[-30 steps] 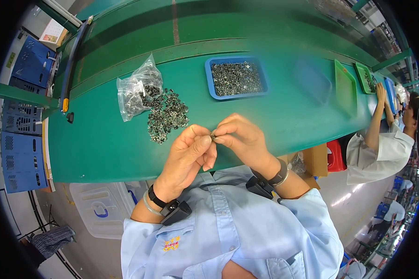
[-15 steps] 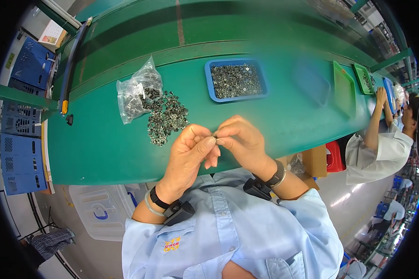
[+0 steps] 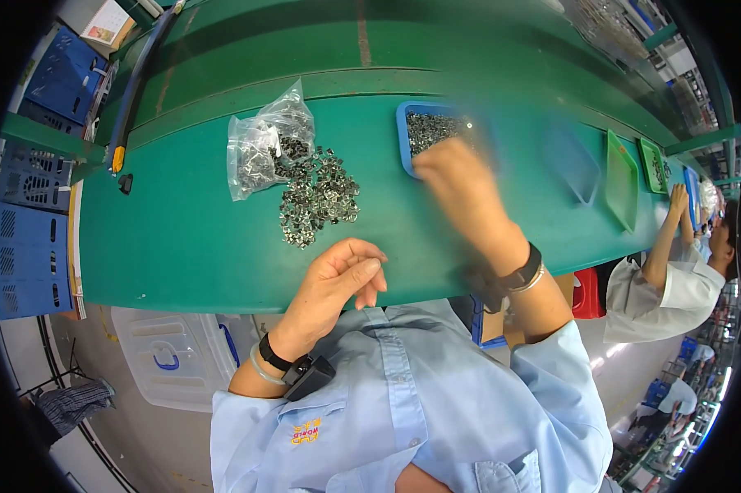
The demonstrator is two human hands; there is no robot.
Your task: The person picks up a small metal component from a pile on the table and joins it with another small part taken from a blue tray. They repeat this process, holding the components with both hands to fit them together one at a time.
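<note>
My left hand (image 3: pixel 344 275) hovers above the near edge of the green table, its fingers curled in and the thumb lying against the index finger. Whatever it may hold is too small or hidden. Stretched forward, my right hand (image 3: pixel 462 185) reaches the near side of a blue tray (image 3: pixel 404 135) filled with small metal parts (image 3: pixel 436 130). Motion smears its fingers, so their grip is unclear. Left of the tray lies a loose pile of small dark and shiny metal clips (image 3: pixel 317 201). A clear plastic bag (image 3: pixel 260 156) with more of them rests against the pile.
Green trays (image 3: pixel 621 181) and a blurred blue tray (image 3: pixel 574 164) stand to the right, where a co-worker (image 3: pixel 662 283) sits. Blue crates (image 3: pixel 32 267) are stacked at the left. Below the table edge is a clear lidded box (image 3: pixel 169 361).
My hands were together, pinching a tiny part between them. The right hand has since moved away, forward and right to the blue tray; the left has stayed nearly in place.
</note>
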